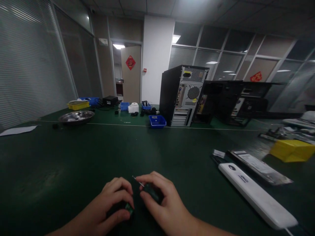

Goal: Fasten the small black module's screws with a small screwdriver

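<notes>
A small green object point(129, 208), too small to name, is pinched between the thumb and fingers of my left hand point(110, 205), low over the dark green table point(98, 154). My right hand point(167, 200) is wrapped round a screwdriver point(151, 192) with a dark handle. Its thin metal shaft points up and left, past my index fingertip, toward the gap between my hands. The two hands are close together but apart.
To the right lie a white power strip point(256, 193) and a metal drive point(263, 167), with a yellow bin point(292, 150) beyond. A blue tray point(157, 121) and a computer tower point(183, 96) stand at the back; a metal bowl point(76, 117) is back left.
</notes>
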The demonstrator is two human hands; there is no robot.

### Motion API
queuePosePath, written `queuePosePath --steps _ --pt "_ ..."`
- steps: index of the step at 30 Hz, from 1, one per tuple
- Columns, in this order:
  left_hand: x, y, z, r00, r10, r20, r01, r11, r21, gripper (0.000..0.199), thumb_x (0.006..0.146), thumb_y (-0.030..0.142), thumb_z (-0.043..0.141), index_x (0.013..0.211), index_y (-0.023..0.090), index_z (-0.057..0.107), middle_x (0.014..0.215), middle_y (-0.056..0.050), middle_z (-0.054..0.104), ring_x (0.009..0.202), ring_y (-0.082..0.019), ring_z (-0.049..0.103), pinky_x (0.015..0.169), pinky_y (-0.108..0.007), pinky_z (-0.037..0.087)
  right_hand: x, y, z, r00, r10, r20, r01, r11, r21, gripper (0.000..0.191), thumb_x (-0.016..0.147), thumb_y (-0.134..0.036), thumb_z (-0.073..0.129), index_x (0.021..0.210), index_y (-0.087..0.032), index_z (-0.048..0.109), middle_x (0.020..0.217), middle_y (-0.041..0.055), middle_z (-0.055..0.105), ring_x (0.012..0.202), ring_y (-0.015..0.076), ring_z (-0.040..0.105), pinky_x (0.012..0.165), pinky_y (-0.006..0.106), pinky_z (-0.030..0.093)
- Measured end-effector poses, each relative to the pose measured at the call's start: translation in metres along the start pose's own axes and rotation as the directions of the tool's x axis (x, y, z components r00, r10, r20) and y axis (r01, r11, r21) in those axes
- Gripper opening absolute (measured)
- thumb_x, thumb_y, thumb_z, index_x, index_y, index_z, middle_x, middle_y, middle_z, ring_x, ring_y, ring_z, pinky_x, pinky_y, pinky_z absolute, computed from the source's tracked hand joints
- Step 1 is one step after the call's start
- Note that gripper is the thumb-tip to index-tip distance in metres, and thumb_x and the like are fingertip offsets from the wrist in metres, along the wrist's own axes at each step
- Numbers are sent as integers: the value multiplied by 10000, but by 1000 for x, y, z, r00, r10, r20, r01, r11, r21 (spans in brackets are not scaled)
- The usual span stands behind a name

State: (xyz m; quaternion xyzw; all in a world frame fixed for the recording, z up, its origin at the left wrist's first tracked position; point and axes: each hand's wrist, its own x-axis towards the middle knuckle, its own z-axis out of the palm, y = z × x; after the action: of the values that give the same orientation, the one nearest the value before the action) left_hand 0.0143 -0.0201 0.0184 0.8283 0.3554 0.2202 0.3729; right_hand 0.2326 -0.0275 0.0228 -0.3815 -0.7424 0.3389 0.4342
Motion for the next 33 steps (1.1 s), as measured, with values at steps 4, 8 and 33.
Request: queuePosePath --steps 4,8,33 --pt "0 2 3 1000 -9 21 6 991 134 166 852 245 624 985 317 693 1139 -37 607 1131 -297 497 977 -405 389 -1 0 1 1000 -7 19 7 1000 0 327 833 -45 620 1102 -219 686 935 27 685 853 167 636 760 251 480" --pt "-1 0 4 1000 -4 5 4 997 76 356 814 278 683 1156 344 609 1247 -40 576 1187 -307 468 1017 -420 377 -1 0 2 1000 -18 5 18 1000 3 312 827 -53 621 1093 -203 683 942 35 689 868 174 637 782 255 484" --pt "-3 8 -10 1000 9 9 -8 999 -54 270 880 359 615 1140 286 610 1120 -46 636 1076 -258 533 951 -366 393 -2 -5 2 991 -39 128 38 999 7 230 825 -20 564 972 -188 618 898 31 631 839 176 611 752 267 464"
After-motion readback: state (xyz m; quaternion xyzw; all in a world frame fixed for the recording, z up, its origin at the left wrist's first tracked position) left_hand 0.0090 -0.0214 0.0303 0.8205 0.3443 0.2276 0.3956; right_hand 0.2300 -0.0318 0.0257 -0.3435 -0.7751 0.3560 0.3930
